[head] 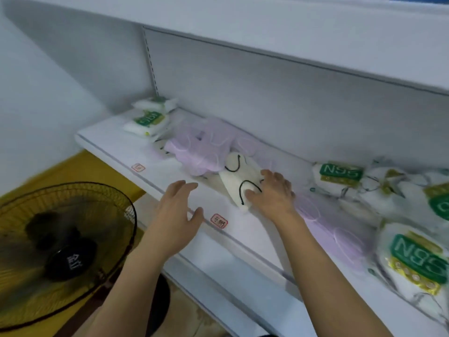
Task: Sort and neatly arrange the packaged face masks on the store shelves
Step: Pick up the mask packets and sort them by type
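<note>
The left hand (178, 210) hovers spread over the shelf (155, 176) edge, holding nothing, seemingly ready to help; the right hand (272, 193) grips a white mask pack (239, 176), probably to sort it.

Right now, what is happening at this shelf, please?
A person is sorting packaged face masks on a white shelf. The right hand rests on a white mask pack with black ear loops, thumb and fingers curled at its edge. The left hand hovers open above the shelf's front edge, holding nothing. Lilac mask packs lie in a loose heap behind, green-labelled N95 packs are scattered to the right, and a few more are stacked at the far left.
</note>
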Demonstrator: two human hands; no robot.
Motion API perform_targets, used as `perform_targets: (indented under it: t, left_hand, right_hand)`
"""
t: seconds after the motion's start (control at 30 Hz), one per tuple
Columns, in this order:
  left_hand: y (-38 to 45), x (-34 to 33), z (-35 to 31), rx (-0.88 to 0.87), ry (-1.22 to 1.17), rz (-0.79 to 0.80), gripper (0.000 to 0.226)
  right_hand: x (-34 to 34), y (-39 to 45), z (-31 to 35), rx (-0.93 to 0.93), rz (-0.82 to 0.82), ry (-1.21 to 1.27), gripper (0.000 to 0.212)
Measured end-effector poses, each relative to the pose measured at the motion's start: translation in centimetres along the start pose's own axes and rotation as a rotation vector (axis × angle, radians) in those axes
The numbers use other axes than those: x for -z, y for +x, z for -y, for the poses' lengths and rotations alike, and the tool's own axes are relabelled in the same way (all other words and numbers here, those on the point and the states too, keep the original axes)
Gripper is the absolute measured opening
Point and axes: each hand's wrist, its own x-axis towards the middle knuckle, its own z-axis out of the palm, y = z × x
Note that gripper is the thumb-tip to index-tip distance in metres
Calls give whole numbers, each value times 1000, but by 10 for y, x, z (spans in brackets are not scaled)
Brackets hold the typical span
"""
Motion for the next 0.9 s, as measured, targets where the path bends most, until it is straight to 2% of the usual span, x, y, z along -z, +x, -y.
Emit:
perform_targets:
  t: [0.07, 0.17, 0.23, 0.33, 0.4, 0.5, 0.6, 0.77, 0.87, 0.9]
  left_hand:
    - [33, -7, 4, -88, -7, 45, 56]
    - [83, -21, 9, -227, 27, 131, 54]
    - [107, -27, 16, -308, 61, 196, 53]
    - [139, -26, 31, -408, 75, 198, 45]
    - [161, -25, 41, -427, 80, 187, 42]
    - [185, -24, 59, -454, 98, 226, 52]
    - [201, -19, 74, -494, 58, 275, 55]
    - [223, -8, 95, -499, 115, 221, 53]
    - [234, 0, 104, -525, 138, 194, 53]
    - [236, 2, 106, -542, 149, 203, 52]
  right_hand:
    - [1, 13, 3, -96, 10, -68, 80]
    - [8, 27, 4, -194, -39, 29, 88]
    - [11, 26, 7, -241, -99, 99, 74]
    - [15, 21, 13, -305, -275, 173, 40]
    - [18, 19, 16, -334, -419, 282, 32]
    - [14, 12, 22, -360, -614, 506, 42]
    - [1, 7, 33, -357, -657, 663, 54]
    - [-28, 17, 38, -428, -758, 413, 54]
    - [-34, 17, 39, -562, -844, 96, 63]
    - [-36, 18, 44, -549, -912, -9, 63]
